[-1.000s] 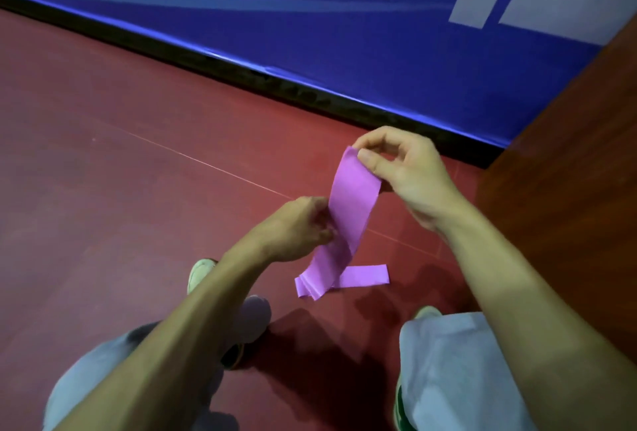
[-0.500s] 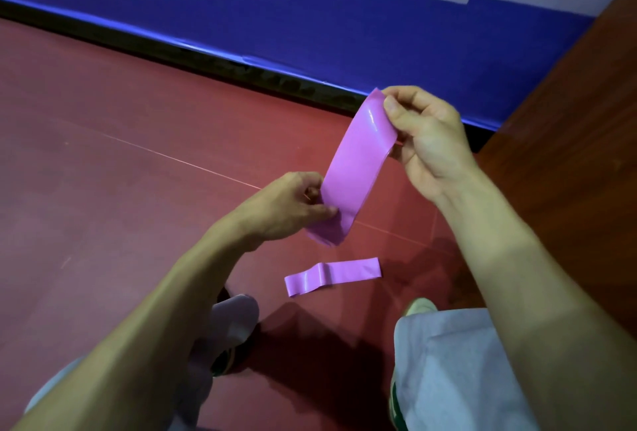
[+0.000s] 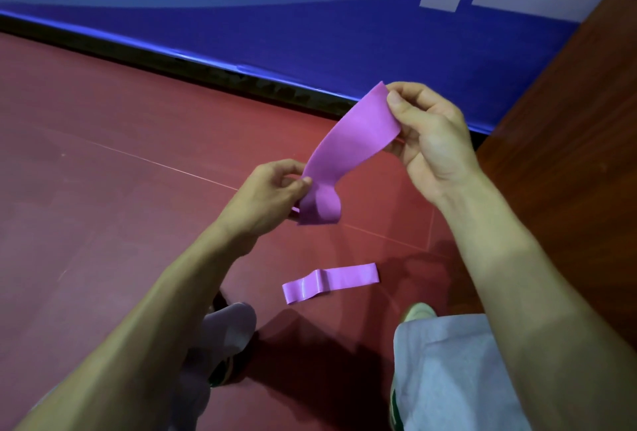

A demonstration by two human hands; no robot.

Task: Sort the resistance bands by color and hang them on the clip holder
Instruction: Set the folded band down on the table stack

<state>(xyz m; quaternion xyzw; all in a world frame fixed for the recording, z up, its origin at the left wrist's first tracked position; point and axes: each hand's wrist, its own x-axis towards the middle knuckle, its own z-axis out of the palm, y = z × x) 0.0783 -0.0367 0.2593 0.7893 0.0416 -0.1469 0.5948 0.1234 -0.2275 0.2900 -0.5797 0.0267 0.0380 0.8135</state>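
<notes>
A purple resistance band point(image 3: 348, 144) is stretched in the air between my two hands. My right hand point(image 3: 427, 134) pinches its upper end between thumb and fingers. Lower down and to the left, my left hand point(image 3: 272, 194) pinches its lower end, where the band curls into a loop. A second purple band point(image 3: 331, 281) lies flat on the red floor below, between my feet, touched by neither hand. No clip holder is in view.
A blue padded banner point(image 3: 310, 27) with white lettering runs along the back above a black base strip. A brown wooden panel point(image 3: 568, 141) stands at the right. My shoes and grey trouser legs point(image 3: 448, 372) are at the bottom.
Both hands have lifted the held band up off the floor and spread it out; the right hand rose up and right. The second band stayed on the floor.
</notes>
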